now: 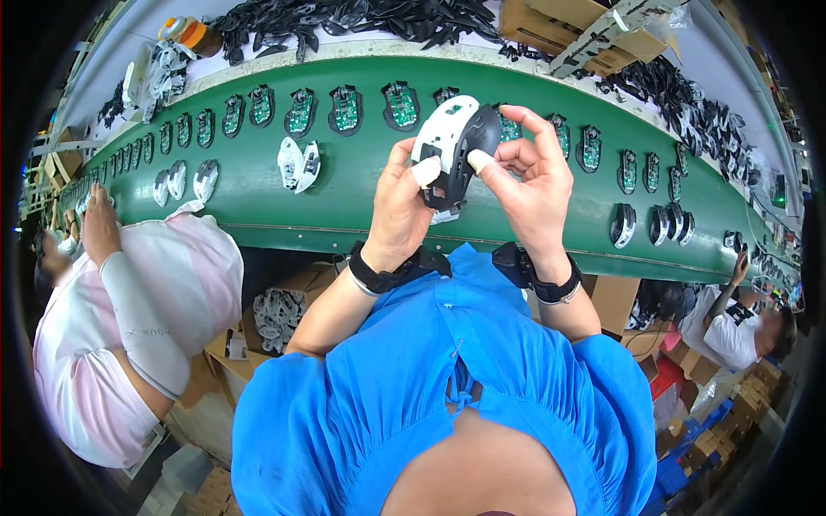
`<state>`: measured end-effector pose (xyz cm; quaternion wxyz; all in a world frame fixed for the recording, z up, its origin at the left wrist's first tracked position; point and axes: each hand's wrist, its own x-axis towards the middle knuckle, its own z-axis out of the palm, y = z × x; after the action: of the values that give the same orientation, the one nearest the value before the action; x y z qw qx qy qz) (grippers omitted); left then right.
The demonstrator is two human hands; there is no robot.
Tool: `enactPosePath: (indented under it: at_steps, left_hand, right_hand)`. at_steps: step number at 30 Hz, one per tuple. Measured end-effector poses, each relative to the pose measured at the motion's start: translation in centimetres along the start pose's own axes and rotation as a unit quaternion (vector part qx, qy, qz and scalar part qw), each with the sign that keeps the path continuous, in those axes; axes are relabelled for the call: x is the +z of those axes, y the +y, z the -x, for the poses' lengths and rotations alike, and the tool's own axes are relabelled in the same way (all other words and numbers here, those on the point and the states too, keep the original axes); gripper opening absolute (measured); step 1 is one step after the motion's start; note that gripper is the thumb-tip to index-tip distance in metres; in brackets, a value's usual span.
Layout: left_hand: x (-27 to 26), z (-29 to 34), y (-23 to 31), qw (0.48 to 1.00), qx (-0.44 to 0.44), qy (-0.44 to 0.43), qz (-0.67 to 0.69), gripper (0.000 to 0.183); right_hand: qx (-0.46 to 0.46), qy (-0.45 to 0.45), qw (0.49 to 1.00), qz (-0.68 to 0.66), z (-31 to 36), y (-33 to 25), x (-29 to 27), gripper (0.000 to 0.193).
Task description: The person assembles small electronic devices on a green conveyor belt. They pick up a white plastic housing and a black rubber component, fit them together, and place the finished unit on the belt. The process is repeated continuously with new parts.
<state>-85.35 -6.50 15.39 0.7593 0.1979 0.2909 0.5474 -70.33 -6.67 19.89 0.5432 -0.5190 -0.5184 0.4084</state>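
Above the green belt I hold a computer mouse (449,127), tilted, with a white shell on one side and a black part on the other. My left hand (401,205) grips its white side, the thumb against the lower part and the fingers partly hidden behind. My right hand (535,182) is closed on the black side, thumb pressed to the edge and forefinger curled at the top. Close behind the mouse, a row of black mouse bases with green circuit boards (401,105) lies on the belt. To the left rests a pair of white shells (298,165).
The green conveyor belt (361,202) runs across in front of me. Black plastic parts (353,24) are heaped on the far ledge beside a cardboard box (551,26). Co-workers sit at the left (163,284) and right (731,327). A box of white parts (280,318) stands below the belt.
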Motion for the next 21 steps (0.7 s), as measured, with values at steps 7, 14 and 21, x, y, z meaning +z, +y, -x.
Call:
enactPosePath:
  at_steps: [7, 14, 21]
  left_hand:
    - [-0.8, 0.3, 0.0, 0.992, 0.046, -0.011, -0.120, 0.034]
    - [-1.4, 0.6, -0.6, 0.979, 0.089, 0.004, -0.186, 0.042]
    - [-2.1, 0.4, -1.1, 0.927, 0.222, 0.000, -0.303, 0.075]
  right_hand:
    - [-0.082, -0.018, 0.989, 0.122, 0.6, -0.2, 0.7, 0.053]
    - [-0.022, -0.029, 0.993, 0.110, 1.1, -0.3, 1.4, 0.056]
    - [0.003, -0.021, 0.997, 0.072, 1.3, -1.0, 2.2, 0.053]
